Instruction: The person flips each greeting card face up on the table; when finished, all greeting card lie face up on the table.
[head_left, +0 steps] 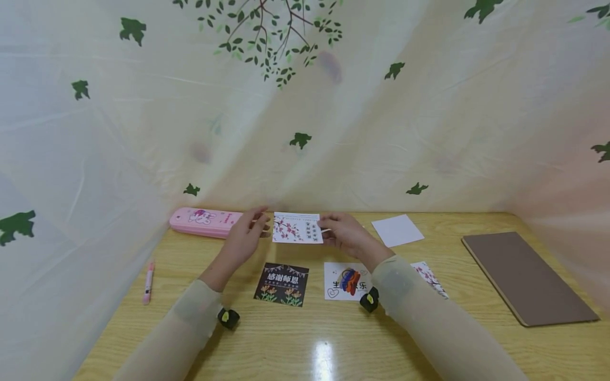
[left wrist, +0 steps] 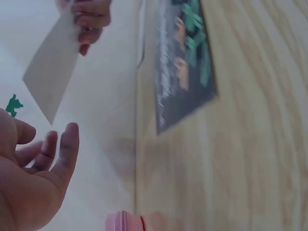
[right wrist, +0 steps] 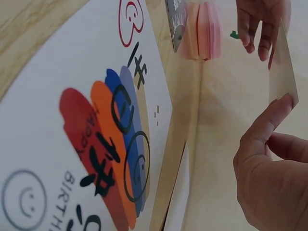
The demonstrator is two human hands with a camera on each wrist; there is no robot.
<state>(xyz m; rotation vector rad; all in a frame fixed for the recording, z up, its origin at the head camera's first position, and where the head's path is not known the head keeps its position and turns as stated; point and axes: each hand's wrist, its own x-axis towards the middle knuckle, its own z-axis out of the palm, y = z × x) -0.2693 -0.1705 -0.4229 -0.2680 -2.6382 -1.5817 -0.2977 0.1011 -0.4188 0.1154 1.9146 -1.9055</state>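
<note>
A white card with pink blossom branches and dark lettering [head_left: 296, 228] is held up over the back of the table. My right hand [head_left: 351, 236] pinches its right edge between thumb and fingers. My left hand [head_left: 244, 236] hovers just off the card's left edge, its fingers loosely spread and holding nothing. In the left wrist view, a gap shows between the left fingertips [left wrist: 71, 132] and the card's corner [left wrist: 53, 106]. Below the hands lie a black card with orange flowers [head_left: 282, 284] and a white birthday card with colored stripes [right wrist: 110, 139], partly behind the right wrist.
A pink pencil case [head_left: 205, 221] lies at the back left, a pink pen [head_left: 149, 283] at the left. To the right are a blank white card [head_left: 397, 230], another blossom card [head_left: 429, 278] partly under the right sleeve, and a brown notebook [head_left: 529, 278]. A leaf-printed curtain [head_left: 352, 132] hangs behind.
</note>
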